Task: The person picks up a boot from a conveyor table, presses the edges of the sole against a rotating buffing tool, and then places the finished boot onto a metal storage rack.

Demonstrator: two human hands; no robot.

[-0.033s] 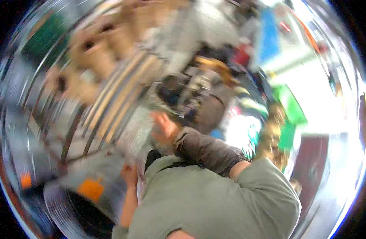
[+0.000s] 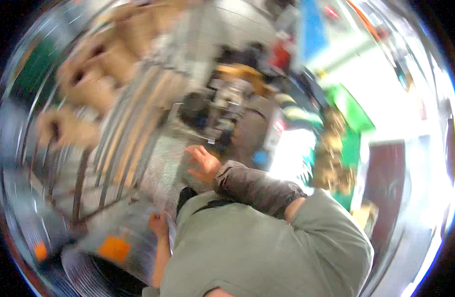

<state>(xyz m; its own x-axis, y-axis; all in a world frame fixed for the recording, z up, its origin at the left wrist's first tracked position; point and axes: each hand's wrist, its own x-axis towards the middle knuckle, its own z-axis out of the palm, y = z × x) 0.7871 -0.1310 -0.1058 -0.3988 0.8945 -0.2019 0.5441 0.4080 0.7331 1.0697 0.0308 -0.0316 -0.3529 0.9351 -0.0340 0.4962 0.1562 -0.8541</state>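
Note:
My right hand (image 2: 203,164) is held out in front of my body with the fingers apart, nothing seen in it. A dark brown sleeve cover (image 2: 257,188) wraps that forearm. Lower and to the left, my left hand (image 2: 159,223) hangs with its fingers curled closed; whether they hold anything is hidden. A pale strip (image 2: 172,231) shows right beside that hand, too blurred to name. Nearest to it on the left is a large grey rounded container (image 2: 96,235) with a dark opening and an orange label (image 2: 114,249).
A rack of slats (image 2: 138,123) stands at the left, with brown open-topped bags or boxes (image 2: 91,81) beyond it. Ahead lies a cluttered machine (image 2: 230,104). At right are a green bin (image 2: 348,106), brown bundles (image 2: 331,153) and a white table (image 2: 393,101). Much is motion-blurred.
The view has turned, so the surroundings have shifted left in the picture. My right hand shows more sharply, its fingers apart. My left hand stays low beside the container.

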